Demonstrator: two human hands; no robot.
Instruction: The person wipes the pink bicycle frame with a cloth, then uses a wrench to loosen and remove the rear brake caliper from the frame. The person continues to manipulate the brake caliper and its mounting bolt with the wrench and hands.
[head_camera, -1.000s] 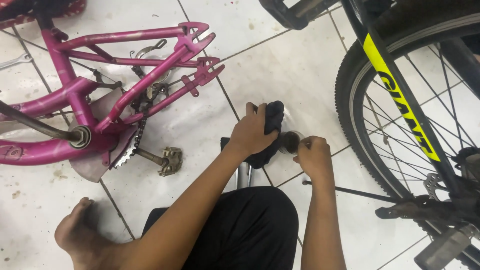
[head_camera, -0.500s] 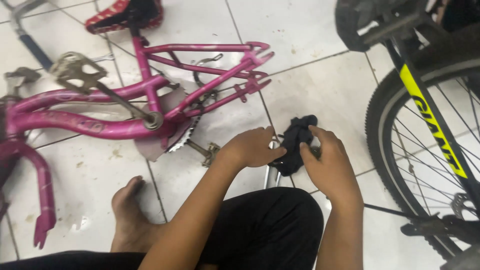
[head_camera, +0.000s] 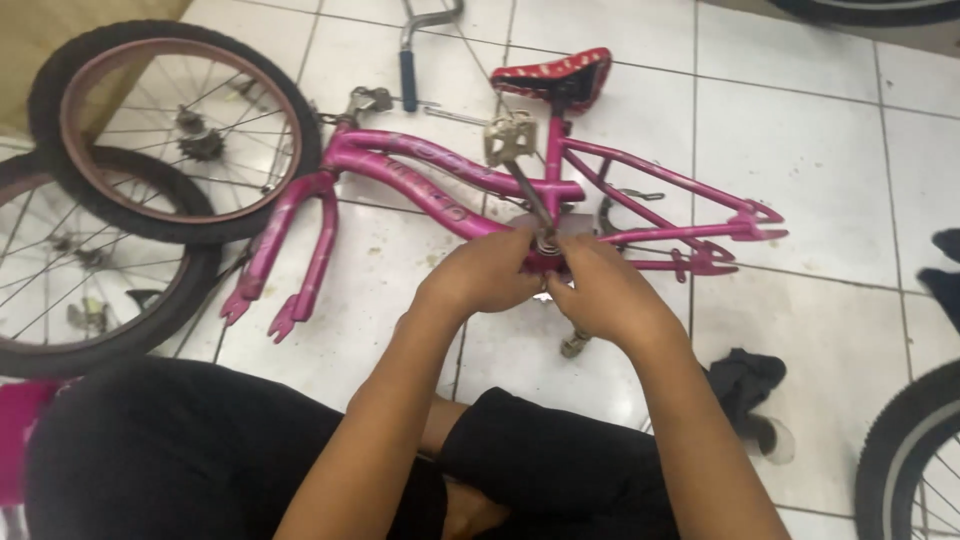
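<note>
So at this point I was looking straight down at a small pink bicycle frame (head_camera: 440, 170) lying on its side on the white tiled floor (head_camera: 800, 150), wheels off. Both my hands were right at the middle of it, down where the crank arm (head_camera: 528, 195) meets the frame. My left hand (head_camera: 485, 270) was curled around that spot from the left, fingers bent and pressed against the frame, and my right hand (head_camera: 605, 290) was doing the same from the right, knuckles up. The two hands were almost touching each other, with the base of the crank between them. Honestly I couldn't tell exactly what the fingertips were pinching, since the hands covered it.

The crank arm stuck up from between my hands with a grey pedal (head_camera: 508, 138) on its end. Behind that was the red saddle (head_camera: 555, 75) with light spots, and the fork (head_camera: 290, 250) pointed down toward the left. The rear dropouts (head_camera: 745, 235) were off to the right.

Two loose spoked wheels (head_camera: 170, 130) were stacked at the left, overlapping. A dark rag (head_camera: 745, 380) sat on the tiles just beside my right forearm, and the tyre of another bike (head_camera: 895, 450) poked in at the bottom right corner. My legs in black trousers (head_camera: 560, 470) filled the bottom.
</note>
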